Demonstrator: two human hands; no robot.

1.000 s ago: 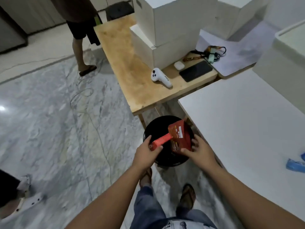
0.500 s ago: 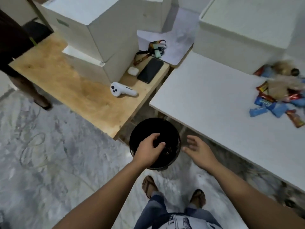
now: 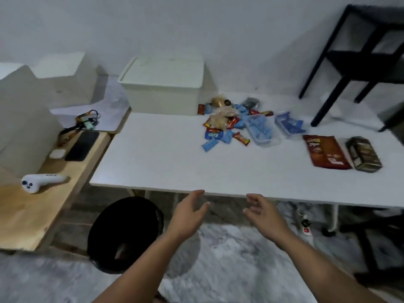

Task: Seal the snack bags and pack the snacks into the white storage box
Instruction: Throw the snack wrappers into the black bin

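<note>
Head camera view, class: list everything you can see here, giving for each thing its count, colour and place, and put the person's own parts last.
white table: one, white, centre.
storage box: one, white, lid on, back left of the table.
small wrapped snacks: a pile, blue and red, too jumbled to count, right of the box.
clear tubs: two, holding blue pieces, beside the pile.
snack bag: one, red-brown, lying flat at right.
dark packet: one, brown-gold, right of the bag.
wooden bench: one, light wood, left.
controller: one, white, on the bench.
phone: one, black, on the bench.
bin: one, black, on the floor.
black rack: one, top right.
hands: left and right, empty, below the table edge.
</note>
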